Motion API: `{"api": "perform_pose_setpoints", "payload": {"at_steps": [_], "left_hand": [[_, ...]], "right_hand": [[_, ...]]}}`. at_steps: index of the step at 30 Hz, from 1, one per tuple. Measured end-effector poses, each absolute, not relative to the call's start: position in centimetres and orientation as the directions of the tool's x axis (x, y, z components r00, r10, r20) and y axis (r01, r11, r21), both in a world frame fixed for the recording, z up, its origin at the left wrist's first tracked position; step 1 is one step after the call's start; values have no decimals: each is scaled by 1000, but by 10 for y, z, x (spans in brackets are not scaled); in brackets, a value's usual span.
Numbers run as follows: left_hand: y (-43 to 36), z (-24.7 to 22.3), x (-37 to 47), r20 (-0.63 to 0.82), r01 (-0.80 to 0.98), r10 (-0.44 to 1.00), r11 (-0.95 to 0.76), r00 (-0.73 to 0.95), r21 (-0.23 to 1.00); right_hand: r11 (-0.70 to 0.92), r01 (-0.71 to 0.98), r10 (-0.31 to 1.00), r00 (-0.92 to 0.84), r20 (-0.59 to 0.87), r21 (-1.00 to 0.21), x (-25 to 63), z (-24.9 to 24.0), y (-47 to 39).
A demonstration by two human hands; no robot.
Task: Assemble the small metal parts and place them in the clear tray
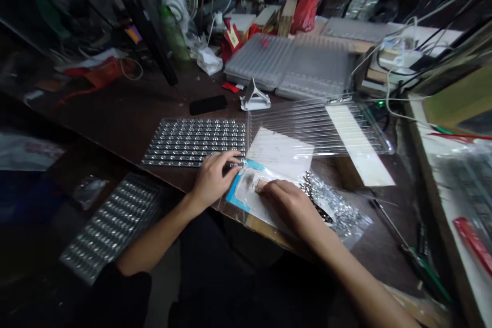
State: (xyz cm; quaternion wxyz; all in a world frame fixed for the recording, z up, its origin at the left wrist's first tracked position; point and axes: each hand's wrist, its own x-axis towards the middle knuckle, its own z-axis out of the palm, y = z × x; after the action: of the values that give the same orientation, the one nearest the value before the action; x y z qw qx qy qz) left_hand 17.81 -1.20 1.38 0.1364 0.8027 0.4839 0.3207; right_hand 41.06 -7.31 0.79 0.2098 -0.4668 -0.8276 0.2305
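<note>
My left hand (214, 178) is at the near right corner of a clear tray (194, 142) filled with rows of small shiny metal parts. Its thumb and index finger are curled towards each other in a pinch, around something too small to make out. On a white sheet with blue edges (240, 196), the fingers of my right hand (294, 204) are bunched together. Whatever they hold, if anything, is hidden. Just right of that hand lies a heap of small silvery parts (342, 205) on clear plastic, with darker, brownish metal pieces (308, 184) beside it.
Behind my hands lie a white board (282, 148), a ribbed clear tray (303, 123), a white stand (254, 98) and a black phone (208, 105). A green-handled screwdriver (426, 271) is at right. Another filled tray (111, 225) sits lower left, below the table edge.
</note>
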Motion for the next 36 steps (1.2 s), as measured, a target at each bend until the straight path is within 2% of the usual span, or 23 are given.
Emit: {"api": "perform_pose_setpoints", "payload": {"at_steps": [2, 5, 11, 15, 19, 22, 25, 30, 33, 36], "left_hand": [[21, 23, 166, 398, 735, 858, -494, 325, 465], [74, 34, 159, 394, 761, 853, -497, 341, 417], [146, 26, 177, 231, 805, 907, -419, 352, 420], [163, 18, 189, 164, 818, 900, -436, 404, 376], [167, 20, 192, 146, 842, 882, -470, 447, 263], [168, 25, 190, 103, 855, 873, -487, 476, 178], [166, 31, 185, 71, 876, 878, -478, 473, 71], [162, 47, 182, -7, 899, 908, -416, 419, -139], [164, 58, 203, 63, 883, 884, -454, 464, -121], [168, 67, 254, 156, 821, 813, -571, 561, 21]], "right_hand": [[498, 704, 854, -500, 145, -506, 409, 11, -75], [500, 730, 863, -467, 193, -467, 408, 10, -76], [525, 765, 847, -512, 144, -372, 406, 11, -76], [543, 753, 830, -548, 103, -371, 405, 15, -75], [508, 730, 845, -526, 99, -457, 409, 18, -74], [483, 698, 864, -477, 160, -528, 419, 23, -74], [430, 722, 900, -390, 195, -542, 434, 29, -77], [304, 823, 940, -342, 7, -480, 459, 36, -87], [273, 854, 940, -335, -65, -442, 463, 38, -92], [282, 869, 933, -347, -95, -406, 461, 38, -94]]}}
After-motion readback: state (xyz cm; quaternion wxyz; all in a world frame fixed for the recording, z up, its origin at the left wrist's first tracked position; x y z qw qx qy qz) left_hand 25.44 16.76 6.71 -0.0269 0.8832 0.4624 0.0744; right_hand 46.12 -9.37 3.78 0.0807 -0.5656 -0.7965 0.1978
